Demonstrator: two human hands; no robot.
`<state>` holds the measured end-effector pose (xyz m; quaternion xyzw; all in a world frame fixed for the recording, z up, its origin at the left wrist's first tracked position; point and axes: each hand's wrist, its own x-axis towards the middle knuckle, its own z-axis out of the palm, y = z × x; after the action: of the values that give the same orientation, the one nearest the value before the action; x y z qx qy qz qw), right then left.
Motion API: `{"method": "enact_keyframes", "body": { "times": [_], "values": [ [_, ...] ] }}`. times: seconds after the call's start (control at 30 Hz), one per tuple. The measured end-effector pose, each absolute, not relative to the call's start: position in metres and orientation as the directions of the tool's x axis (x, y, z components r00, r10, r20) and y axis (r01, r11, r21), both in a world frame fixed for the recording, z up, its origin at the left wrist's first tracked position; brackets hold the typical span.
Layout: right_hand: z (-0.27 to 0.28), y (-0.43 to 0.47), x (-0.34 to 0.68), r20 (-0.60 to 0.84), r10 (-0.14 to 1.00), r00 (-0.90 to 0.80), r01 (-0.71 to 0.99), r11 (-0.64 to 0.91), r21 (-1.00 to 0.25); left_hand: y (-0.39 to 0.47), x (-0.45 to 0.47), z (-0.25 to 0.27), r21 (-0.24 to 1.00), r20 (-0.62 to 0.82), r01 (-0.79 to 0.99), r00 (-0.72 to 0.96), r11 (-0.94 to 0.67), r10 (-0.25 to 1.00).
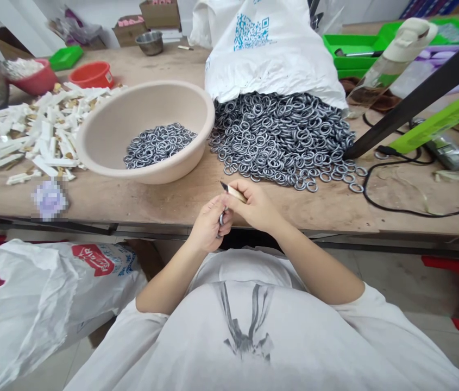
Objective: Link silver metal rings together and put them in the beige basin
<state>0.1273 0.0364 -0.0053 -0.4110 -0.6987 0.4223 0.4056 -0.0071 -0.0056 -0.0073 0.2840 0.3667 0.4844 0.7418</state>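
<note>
My left hand (207,225) is closed around a grey ring (221,218), with part of another ring showing lower down by the fingers. In my right hand (256,206) is a short tool with a pale handle (236,193) and a dark pointed tip; its exact kind is unclear. Both hands meet at the table's front edge, their fingertips touching near the ring. Just beyond them lies a large heap of grey rings (282,141), spilling from a white sack (270,65). Left of the heap, a beige basin (102,157) holds more such rings.
White strips (45,136) are piled at the left, near a red bowl (90,74). A dark slanted post (412,98), a black cable (428,214) and a clear bottle (384,68) stand or lie at the right. A white bag (62,293) sits below the table.
</note>
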Motion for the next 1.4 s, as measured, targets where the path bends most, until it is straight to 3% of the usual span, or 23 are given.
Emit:
{"method": "enact_keyframes", "body": {
  "times": [0.1, 0.23, 0.37, 0.53, 0.63, 0.73, 0.8, 0.87, 0.97, 1.13, 1.27, 1.4],
  "values": [
    [-0.002, 0.067, 0.122, 0.192, 0.941, -0.279, 0.520, 0.316, -0.794, -0.006, -0.017, -0.005, 0.764, -0.262, -0.536, 0.250, 0.359, 0.932],
    [-0.002, 0.100, 0.115, 0.137, 0.953, -0.270, 0.879, 0.302, -0.370, -0.003, -0.031, -0.001, 0.693, -0.297, -0.619, 0.223, 0.370, 0.929],
    [-0.005, 0.110, 0.108, 0.008, 0.957, -0.290, 0.947, 0.288, -0.142, 0.002, -0.037, -0.002, 0.636, -0.308, -0.675, 0.223, 0.374, 0.925],
    [-0.007, 0.099, 0.109, -0.038, 0.944, -0.329, 0.941, 0.324, -0.102, 0.009, -0.037, -0.003, 0.654, -0.327, -0.667, 0.176, 0.357, 0.928],
    [-0.011, 0.085, 0.119, -0.044, 0.939, -0.341, 0.928, 0.329, -0.174, 0.012, -0.035, -0.005, 0.678, -0.354, -0.644, 0.135, 0.353, 0.926],
    [-0.012, 0.072, 0.136, 0.016, 0.941, -0.339, 0.812, 0.301, -0.499, 0.013, -0.028, -0.011, 0.768, -0.334, -0.562, 0.058, 0.307, 0.941],
    [-0.009, 0.062, 0.144, -0.001, 0.928, -0.373, 0.542, 0.218, -0.812, 0.012, -0.020, -0.015, 0.853, -0.271, -0.464, 0.001, 0.241, 0.962],
    [-0.006, 0.051, 0.147, -0.049, 0.889, -0.455, 0.197, 0.047, -0.979, 0.010, -0.011, -0.019, 0.908, -0.193, -0.378, 0.002, 0.180, 0.981],
    [-0.006, 0.034, 0.139, -0.059, 0.877, -0.477, -0.066, -0.102, -0.993, 0.007, -0.001, -0.021, 0.934, -0.103, -0.339, 0.032, 0.108, 0.994],
    [-0.018, 0.017, 0.122, 0.082, 0.955, -0.284, -0.135, 0.045, -0.990, 0.002, 0.001, -0.017, 0.926, -0.103, -0.360, 0.043, 0.111, 0.994],
    [-0.020, 0.018, 0.125, 0.135, 0.956, -0.259, -0.090, 0.115, -0.989, -0.001, -0.001, -0.012, 0.888, -0.133, -0.421, 0.146, 0.183, 0.980],
    [-0.011, 0.018, 0.137, 0.257, 0.940, -0.226, 0.161, 0.296, -0.942, -0.003, -0.002, -0.006, 0.836, -0.201, -0.469, 0.220, 0.284, 0.955]
  ]
}}
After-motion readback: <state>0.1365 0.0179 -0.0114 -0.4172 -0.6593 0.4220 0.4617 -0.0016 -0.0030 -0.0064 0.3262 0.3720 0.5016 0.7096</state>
